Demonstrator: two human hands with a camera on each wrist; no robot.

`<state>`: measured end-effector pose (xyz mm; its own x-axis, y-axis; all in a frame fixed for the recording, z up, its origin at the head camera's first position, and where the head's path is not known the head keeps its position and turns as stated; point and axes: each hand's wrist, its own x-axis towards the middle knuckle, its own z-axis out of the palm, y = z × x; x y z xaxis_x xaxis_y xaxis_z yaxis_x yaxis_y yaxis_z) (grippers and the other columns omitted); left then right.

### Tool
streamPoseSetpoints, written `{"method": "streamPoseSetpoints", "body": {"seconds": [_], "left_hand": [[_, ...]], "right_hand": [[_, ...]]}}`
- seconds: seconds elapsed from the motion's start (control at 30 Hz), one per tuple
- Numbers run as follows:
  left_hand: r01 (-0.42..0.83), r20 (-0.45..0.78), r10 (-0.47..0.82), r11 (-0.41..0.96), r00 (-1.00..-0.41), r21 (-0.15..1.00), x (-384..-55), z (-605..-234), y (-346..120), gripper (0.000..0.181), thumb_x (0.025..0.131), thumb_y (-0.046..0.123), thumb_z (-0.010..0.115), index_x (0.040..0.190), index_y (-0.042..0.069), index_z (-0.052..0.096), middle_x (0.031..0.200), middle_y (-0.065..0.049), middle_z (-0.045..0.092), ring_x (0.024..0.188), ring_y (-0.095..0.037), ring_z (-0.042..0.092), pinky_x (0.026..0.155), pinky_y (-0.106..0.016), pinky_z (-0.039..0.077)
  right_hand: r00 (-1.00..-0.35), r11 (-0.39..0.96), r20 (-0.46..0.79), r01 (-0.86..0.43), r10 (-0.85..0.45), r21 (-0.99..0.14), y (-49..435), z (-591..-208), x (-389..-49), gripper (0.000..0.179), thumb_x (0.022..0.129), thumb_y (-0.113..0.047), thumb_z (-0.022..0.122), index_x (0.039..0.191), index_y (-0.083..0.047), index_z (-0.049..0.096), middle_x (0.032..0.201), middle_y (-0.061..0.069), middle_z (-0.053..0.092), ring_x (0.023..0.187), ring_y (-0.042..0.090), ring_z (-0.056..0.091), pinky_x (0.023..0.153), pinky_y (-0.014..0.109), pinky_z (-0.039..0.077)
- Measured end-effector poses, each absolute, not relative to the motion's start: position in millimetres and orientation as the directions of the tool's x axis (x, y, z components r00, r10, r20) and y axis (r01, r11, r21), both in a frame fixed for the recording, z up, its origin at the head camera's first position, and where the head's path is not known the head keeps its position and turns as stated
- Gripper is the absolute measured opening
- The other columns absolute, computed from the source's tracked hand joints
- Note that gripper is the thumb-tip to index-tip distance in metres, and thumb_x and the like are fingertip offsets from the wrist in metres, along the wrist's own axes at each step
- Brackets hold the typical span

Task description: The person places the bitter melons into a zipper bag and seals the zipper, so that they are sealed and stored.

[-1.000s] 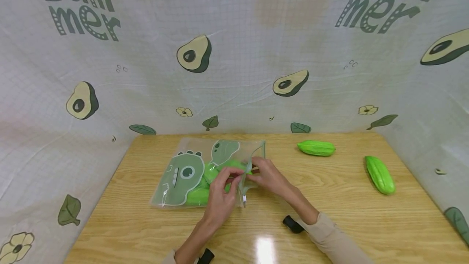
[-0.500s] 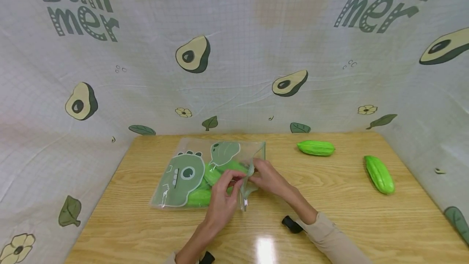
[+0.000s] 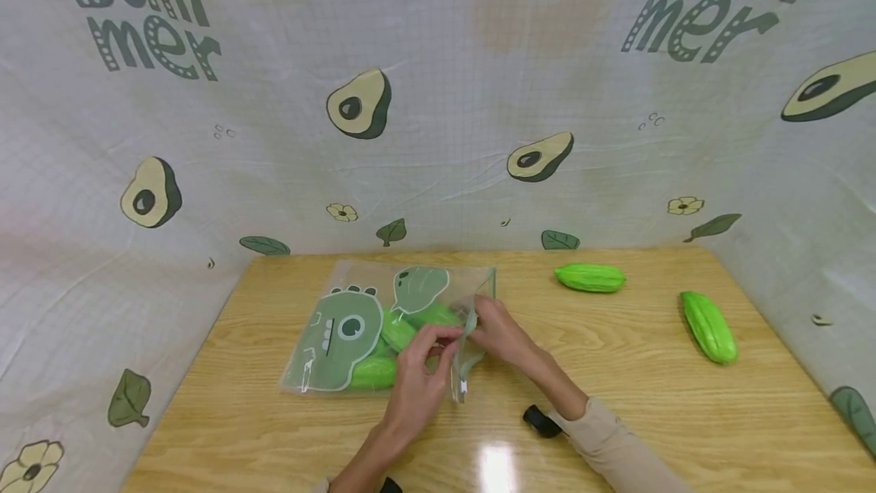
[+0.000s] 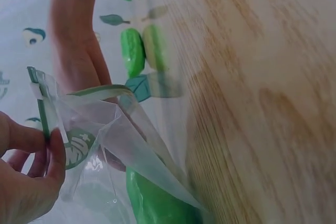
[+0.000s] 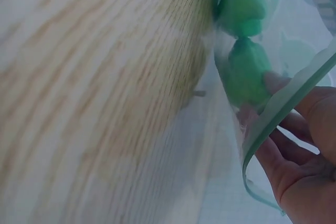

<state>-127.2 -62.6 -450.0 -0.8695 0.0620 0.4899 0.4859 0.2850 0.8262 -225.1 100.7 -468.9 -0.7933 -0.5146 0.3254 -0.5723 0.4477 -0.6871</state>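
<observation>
A clear zip bag [image 3: 352, 326] printed with a green one-eyed monster lies on the table, its mouth facing right. Several bright green ridged gourds [image 3: 372, 373] show through the plastic. My left hand [image 3: 417, 379] pinches the bag's near lip between thumb and fingers, by the zip slider [image 4: 35, 90]. My right hand [image 3: 503, 333] reaches through the mouth. In the right wrist view its thumb and fingers hold the end of a green ridged gourd [image 5: 245, 72] inside the bag; the plastic partly blurs this grip.
Two more green gourds lie on the wooden table [image 3: 616, 371], one at the back [image 3: 590, 277] and one near the right edge [image 3: 709, 327]. A printed cloth [image 3: 438, 105] hangs round the table's back and sides.
My right hand has gone slightly deeper into the bag, and the gourd tip at the mouth is no longer visible. The left hand and the near lip have shifted slightly nearer me.
</observation>
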Motion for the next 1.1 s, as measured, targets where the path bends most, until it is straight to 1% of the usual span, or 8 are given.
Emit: {"method": "streamPoseSetpoints", "body": {"seconds": [0.1,0.3,0.4,0.5,0.6,0.7,0.83,1.1], "left_hand": [[0.481,0.485,0.059,0.281,-0.873,0.831,-126.5,-451.5,-61.5,0.022,0.093,-0.01,0.068,0.11,0.005,0.07,0.11,-0.003,0.069,0.099,-0.021,0.068,0.085,-0.029,0.061],[0.471,0.475,0.053,0.272,-0.878,0.839,-127.0,-452.5,-59.7,0.023,0.093,-0.009,0.068,0.111,0.006,0.069,0.112,-0.002,0.069,0.099,-0.021,0.067,0.086,-0.03,0.061],[0.458,0.462,0.051,0.26,-0.885,0.85,-126.9,-451.2,-59.2,0.024,0.094,-0.01,0.068,0.112,0.005,0.069,0.111,-0.003,0.068,0.099,-0.022,0.067,0.086,-0.031,0.061],[0.444,0.448,0.048,0.256,-0.893,0.859,-127.1,-449.9,-58.9,0.023,0.094,-0.01,0.067,0.112,0.004,0.069,0.111,-0.004,0.068,0.1,-0.022,0.067,0.087,-0.031,0.061],[0.438,0.443,0.04,0.259,-0.895,0.861,-128.0,-449.0,-58.8,0.023,0.094,-0.01,0.067,0.112,0.004,0.068,0.11,-0.005,0.068,0.1,-0.022,0.066,0.088,-0.031,0.061],[0.435,0.443,0.028,0.261,-0.896,0.862,-129.2,-448.5,-58.9,0.023,0.094,-0.01,0.067,0.112,0.003,0.068,0.109,-0.006,0.067,0.1,-0.022,0.066,0.088,-0.03,0.061],[0.428,0.437,0.024,0.26,-0.899,0.866,-130.1,-448.4,-58.8,0.023,0.093,-0.01,0.067,0.112,0.003,0.069,0.108,-0.005,0.067,0.099,-0.022,0.066,0.088,-0.029,0.061],[0.414,0.425,0.014,0.256,-0.905,0.874,-130.0,-447.4,-58.5,0.022,0.093,-0.011,0.067,0.11,0.003,0.069,0.106,-0.005,0.067,0.099,-0.023,0.066,0.089,-0.029,0.06]], "right_hand": [[-0.799,0.457,0.322,-0.567,-0.508,-0.686,99.9,-469.7,-224.8,0.019,0.09,0.007,0.073,0.106,-0.003,0.074,0.104,0.008,0.074,0.102,0.024,0.07,0.085,0.035,0.061],[-0.804,0.465,0.321,-0.563,-0.501,-0.683,99.4,-469.7,-225.9,0.019,0.09,0.005,0.074,0.109,-0.002,0.074,0.108,0.011,0.074,0.105,0.028,0.07,0.086,0.036,0.061],[-0.805,0.443,0.309,-0.55,-0.506,-0.709,100.7,-470.1,-227.0,0.02,0.09,0.008,0.072,0.108,-0.001,0.074,0.106,0.011,0.075,0.105,0.029,0.071,0.086,0.036,0.061],[-0.812,0.412,0.285,-0.522,-0.51,-0.747,102.6,-470.9,-227.8,0.018,0.091,0.009,0.07,0.107,0.0,0.074,0.106,0.013,0.075,0.104,0.03,0.071,0.085,0.033,0.062],[-0.817,0.389,0.259,-0.491,-0.515,-0.779,105.6,-471.9,-228.5,0.015,0.093,0.005,0.07,0.107,0.003,0.073,0.107,0.015,0.074,0.103,0.03,0.072,0.083,0.028,0.062],[-0.809,0.387,0.264,-0.504,-0.525,-0.773,109.9,-472.2,-228.7,0.009,0.095,0.002,0.07,0.104,0.004,0.071,0.104,0.015,0.073,0.098,0.03,0.072,0.08,0.025,0.061],[-0.795,0.399,0.29,-0.538,-0.533,-0.742,115.8,-470.8,-228.8,0.005,0.094,0.002,0.071,0.099,0.003,0.07,0.098,0.013,0.072,0.092,0.027,0.073,0.08,0.027,0.062],[-0.779,0.409,0.328,-0.578,-0.534,-0.706,128.1,-471.2,-229.9,0.017,0.094,0.001,0.071,0.111,0.005,0.07,0.104,0.014,0.072,0.091,0.025,0.071,0.081,0.036,0.063]]}}
